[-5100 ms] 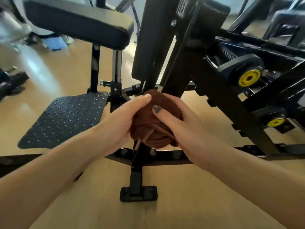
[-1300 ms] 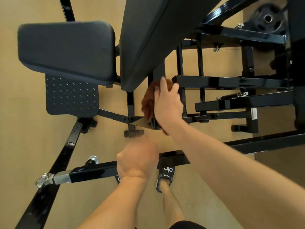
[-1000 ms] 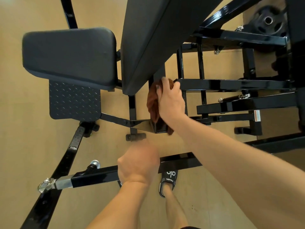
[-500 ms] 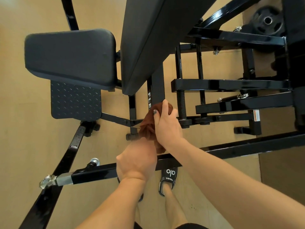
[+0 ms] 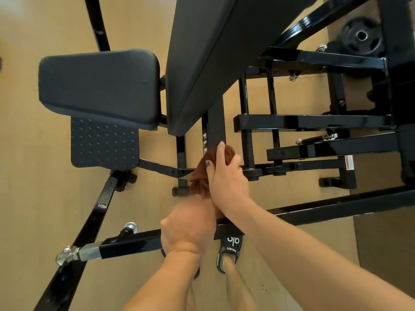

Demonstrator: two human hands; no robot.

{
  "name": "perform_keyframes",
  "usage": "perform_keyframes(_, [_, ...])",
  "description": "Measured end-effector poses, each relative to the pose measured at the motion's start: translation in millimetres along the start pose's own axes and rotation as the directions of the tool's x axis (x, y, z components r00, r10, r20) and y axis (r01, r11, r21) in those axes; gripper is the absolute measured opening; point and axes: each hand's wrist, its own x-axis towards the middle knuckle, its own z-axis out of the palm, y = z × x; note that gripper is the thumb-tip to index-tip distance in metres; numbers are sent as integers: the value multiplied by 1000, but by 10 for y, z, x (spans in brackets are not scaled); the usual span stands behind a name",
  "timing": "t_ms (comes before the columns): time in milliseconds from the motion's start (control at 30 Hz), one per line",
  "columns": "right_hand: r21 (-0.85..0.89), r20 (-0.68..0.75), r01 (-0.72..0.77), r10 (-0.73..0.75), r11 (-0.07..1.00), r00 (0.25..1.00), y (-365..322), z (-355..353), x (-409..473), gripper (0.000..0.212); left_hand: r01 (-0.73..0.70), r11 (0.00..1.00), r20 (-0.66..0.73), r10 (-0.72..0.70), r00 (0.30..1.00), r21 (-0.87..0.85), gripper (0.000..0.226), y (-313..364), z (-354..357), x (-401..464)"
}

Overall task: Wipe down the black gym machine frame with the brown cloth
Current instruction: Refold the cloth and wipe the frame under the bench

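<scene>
I look straight down the black gym machine frame (image 5: pixel 216 124), an upright post with white letters on its side. My right hand (image 5: pixel 226 176) grips the bunched brown cloth (image 5: pixel 201 176) and presses it against the lower part of that post. My left hand (image 5: pixel 188 225) sits just below, curled with its back toward me, touching the cloth's lower end. Its fingers are hidden, so what it holds is unclear.
A padded seat (image 5: pixel 101 86) and a long back pad (image 5: pixel 202 52) hang over the frame at the left and top. A ribbed footplate (image 5: pixel 103 144), a threaded rod (image 5: pixel 248 147), cross bars (image 5: pixel 314 122) and a weight plate (image 5: pixel 361 37) surround the post. My sandalled foot (image 5: pixel 230 245) stands behind a low bar (image 5: pixel 125 243).
My right hand has slid the cloth down the post from just under the back pad toward me. My left hand has risen to meet the cloth's lower end.
</scene>
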Motion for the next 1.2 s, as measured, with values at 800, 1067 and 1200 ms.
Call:
perform_keyframes(800, [73,104,48,-55,996,993,-74,-679,-503,48,115,962,246,-53,968,-247,28,52,-190,80])
perform_keyframes(1067, [863,68,-108,99,493,993,-365,-1410,-1694,49,228,667,294,-15,956,-709,51,629,-1625,-382])
perform_keyframes(1200, [970,60,-81,100,227,993,-364,-1647,-2296,42,8,750,157,128,979,-661,39,726,-2122,-795])
